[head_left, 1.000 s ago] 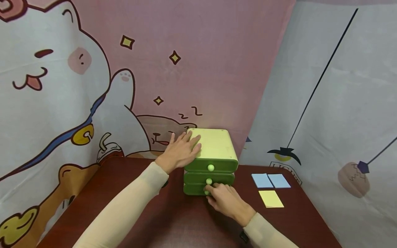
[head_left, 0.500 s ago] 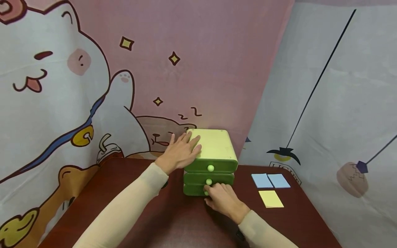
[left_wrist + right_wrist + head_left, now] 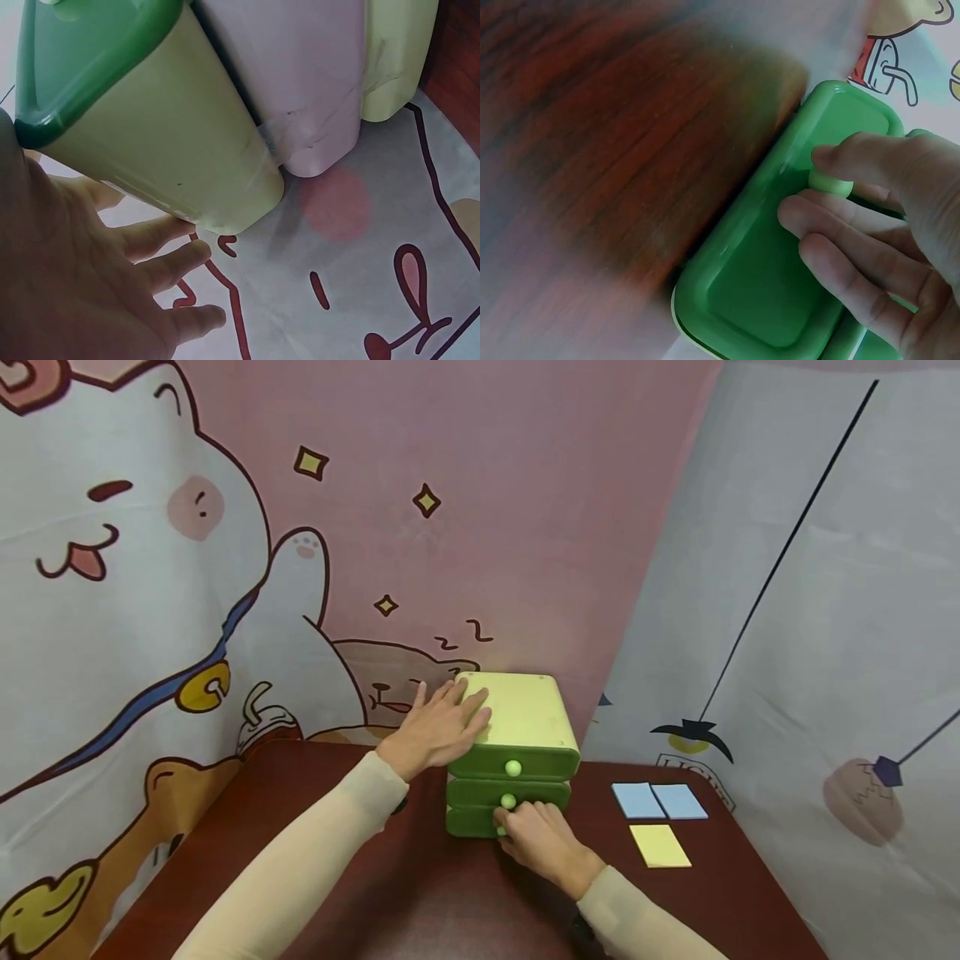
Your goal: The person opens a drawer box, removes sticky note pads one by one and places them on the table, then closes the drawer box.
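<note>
Shifted right hand (image 3: 545, 843), fingers (image 3: 832, 223) round knob (image 3: 829, 186), left hand (image 3: 432, 731) splayed, reddish table (image 3: 435, 910), cartoon backdrop (image 3: 517, 502)

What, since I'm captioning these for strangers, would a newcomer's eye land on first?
Probably the big white cartoon animal filling the left of the backdrop in the head view. Next comes the green-fronted drawer unit near the far edge of the dark red table, the left hand at its top's left side, the right hand pinching the bottom knob. Two blue squares and a yellow square stand out at right.
</note>
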Demonstrator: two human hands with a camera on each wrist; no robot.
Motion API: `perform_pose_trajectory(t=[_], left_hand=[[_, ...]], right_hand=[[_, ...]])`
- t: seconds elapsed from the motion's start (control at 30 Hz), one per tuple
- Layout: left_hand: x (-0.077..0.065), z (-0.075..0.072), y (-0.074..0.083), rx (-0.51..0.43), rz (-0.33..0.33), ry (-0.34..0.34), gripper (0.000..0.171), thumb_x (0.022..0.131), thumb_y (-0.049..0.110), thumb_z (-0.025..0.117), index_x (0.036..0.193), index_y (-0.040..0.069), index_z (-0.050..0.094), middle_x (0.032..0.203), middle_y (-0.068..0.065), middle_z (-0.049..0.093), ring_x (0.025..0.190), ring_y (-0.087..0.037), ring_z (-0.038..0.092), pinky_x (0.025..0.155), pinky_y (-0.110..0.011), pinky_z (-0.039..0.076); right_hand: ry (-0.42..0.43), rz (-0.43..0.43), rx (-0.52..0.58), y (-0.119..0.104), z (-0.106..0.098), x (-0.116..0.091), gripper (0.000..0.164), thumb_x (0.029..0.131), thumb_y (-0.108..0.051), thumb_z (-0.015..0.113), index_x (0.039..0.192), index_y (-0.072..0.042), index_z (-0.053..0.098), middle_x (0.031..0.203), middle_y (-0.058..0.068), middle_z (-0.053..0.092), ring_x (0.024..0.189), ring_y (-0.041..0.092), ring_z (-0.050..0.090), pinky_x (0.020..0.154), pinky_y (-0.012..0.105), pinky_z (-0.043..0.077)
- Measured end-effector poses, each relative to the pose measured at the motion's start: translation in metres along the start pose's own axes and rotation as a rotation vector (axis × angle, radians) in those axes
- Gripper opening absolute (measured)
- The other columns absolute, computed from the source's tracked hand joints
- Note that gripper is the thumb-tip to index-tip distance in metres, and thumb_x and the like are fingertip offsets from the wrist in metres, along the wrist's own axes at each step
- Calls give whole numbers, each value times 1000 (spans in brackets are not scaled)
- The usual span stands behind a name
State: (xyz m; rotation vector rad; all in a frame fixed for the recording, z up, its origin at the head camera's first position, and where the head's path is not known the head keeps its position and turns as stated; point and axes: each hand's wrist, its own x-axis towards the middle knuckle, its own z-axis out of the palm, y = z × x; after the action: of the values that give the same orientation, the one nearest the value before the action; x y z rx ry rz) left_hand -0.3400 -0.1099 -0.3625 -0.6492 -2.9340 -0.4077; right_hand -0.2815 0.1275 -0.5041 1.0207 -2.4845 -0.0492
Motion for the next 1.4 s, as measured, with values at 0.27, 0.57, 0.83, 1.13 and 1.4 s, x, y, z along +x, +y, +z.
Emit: perform_pose_trajectory(t=[0.27, 0.57, 0.83, 1.13, 1.4], left_hand=[[1, 1, 2, 6, 2, 1, 76, 122, 67, 15, 186, 30, 33, 197, -13, 21, 184, -42, 21, 148, -74, 4], [1, 2, 3, 5, -5, 7, 74, 123, 66, 17, 187, 30, 33, 197, -13, 20, 184, -41, 22, 148, -74, 4], [-1, 4, 1, 0, -11, 6, 75, 123, 65, 16, 187, 30, 32, 197, -14, 19, 184, -41, 22, 148, -74, 5], [-1, 1, 1, 0, -22, 2, 74, 123, 65, 17, 187, 30, 33, 197, -13, 19, 184, -41, 20, 148, -73, 3], [0, 3, 1, -3, -9, 14, 74, 123, 65, 17, 186, 29, 34, 197, -14, 21, 183, -42, 22, 148, -74, 4]], right_hand=[[-34, -1, 3, 1, -2, -1, 25, 90, -24, 102, 99, -21, 79, 74, -4, 76, 53, 15, 66, 43, 27, 42], [-29, 34, 28, -3, -3, -4, 23, 91, -23, 102, 102, -23, 81, 76, -2, 78, 55, 19, 69, 43, 28, 40], [-31, 45, 36, -5, -1, -6, 21, 92, -23, 100, 100, -23, 81, 76, -2, 78, 55, 18, 69, 43, 29, 40], [-16, 40, 33, -7, -3, -7, 21, 91, -23, 100, 101, -24, 82, 78, -3, 80, 56, 18, 70, 44, 29, 42], [6, 32, 15, -12, -7, -13, 23, 89, -23, 101, 99, -25, 81, 75, -4, 79, 54, 17, 69, 43, 28, 41]])
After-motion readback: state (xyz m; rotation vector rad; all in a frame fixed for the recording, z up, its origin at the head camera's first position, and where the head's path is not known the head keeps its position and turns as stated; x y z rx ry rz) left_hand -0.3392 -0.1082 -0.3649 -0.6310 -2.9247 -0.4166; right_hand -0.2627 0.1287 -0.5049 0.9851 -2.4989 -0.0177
